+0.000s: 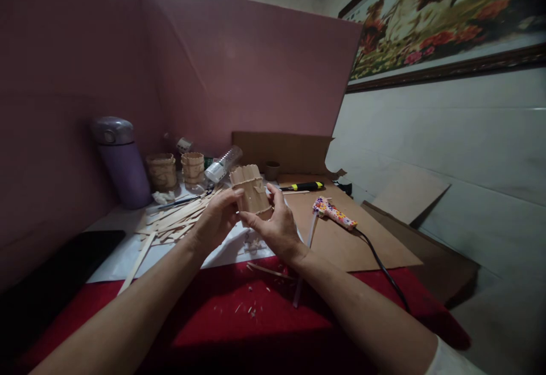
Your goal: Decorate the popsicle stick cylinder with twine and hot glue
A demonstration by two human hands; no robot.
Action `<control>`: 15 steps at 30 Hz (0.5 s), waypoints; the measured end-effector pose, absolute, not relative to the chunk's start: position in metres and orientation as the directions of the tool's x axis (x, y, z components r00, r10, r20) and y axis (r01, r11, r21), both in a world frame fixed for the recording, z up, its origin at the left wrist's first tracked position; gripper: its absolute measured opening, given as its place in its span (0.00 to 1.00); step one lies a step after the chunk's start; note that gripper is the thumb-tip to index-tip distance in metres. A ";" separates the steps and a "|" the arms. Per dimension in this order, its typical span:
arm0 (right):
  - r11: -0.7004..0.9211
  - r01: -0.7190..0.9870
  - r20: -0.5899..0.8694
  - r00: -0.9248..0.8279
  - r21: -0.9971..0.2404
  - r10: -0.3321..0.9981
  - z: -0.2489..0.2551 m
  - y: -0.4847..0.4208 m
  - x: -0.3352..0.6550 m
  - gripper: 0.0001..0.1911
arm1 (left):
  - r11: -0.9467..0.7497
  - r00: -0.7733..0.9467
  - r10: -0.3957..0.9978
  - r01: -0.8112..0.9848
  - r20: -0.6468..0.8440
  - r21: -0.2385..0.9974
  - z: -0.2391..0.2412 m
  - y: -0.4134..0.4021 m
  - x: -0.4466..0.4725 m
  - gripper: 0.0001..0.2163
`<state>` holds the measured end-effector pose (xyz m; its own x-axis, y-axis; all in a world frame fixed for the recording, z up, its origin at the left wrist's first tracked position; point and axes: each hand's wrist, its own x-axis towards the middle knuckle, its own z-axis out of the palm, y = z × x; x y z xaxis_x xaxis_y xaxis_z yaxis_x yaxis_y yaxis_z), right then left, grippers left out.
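Note:
A small cup built of wooden craft sticks (pixel 251 188) is held up above the table between both hands. My left hand (pixel 216 217) grips its left side with fingers curled round it. My right hand (pixel 277 224) holds its right and lower side, thumb across the front. Below them lies a white sheet (pixel 128 252) on a red tablecloth (pixel 239 318). A heap of loose craft sticks (pixel 177 218) lies just left of my left hand.
A flowered glue gun (pixel 335 213) with black cord lies on brown cardboard (pixel 341 238) at right, a black-yellow cutter (pixel 303 186) behind it. Two finished stick cups (pixel 177 170), a purple flask (pixel 121 161), a clear bottle (pixel 222 165) stand at back. A dark slab (pixel 60 272) lies left.

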<state>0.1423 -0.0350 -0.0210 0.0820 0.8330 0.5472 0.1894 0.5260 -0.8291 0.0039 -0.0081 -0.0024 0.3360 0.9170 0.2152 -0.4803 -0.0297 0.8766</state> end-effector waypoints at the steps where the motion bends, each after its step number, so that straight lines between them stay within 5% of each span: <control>1: 0.525 0.191 0.547 0.085 -0.829 0.833 -0.021 -0.035 0.142 0.41 | -0.033 0.328 0.920 -0.480 0.214 0.877 -0.003 -0.008 0.004 0.17; 15: 0.428 0.196 0.456 0.130 -0.882 0.880 -0.022 -0.029 0.144 0.45 | -0.020 0.289 0.942 -0.452 0.168 0.892 -0.002 -0.009 0.006 0.12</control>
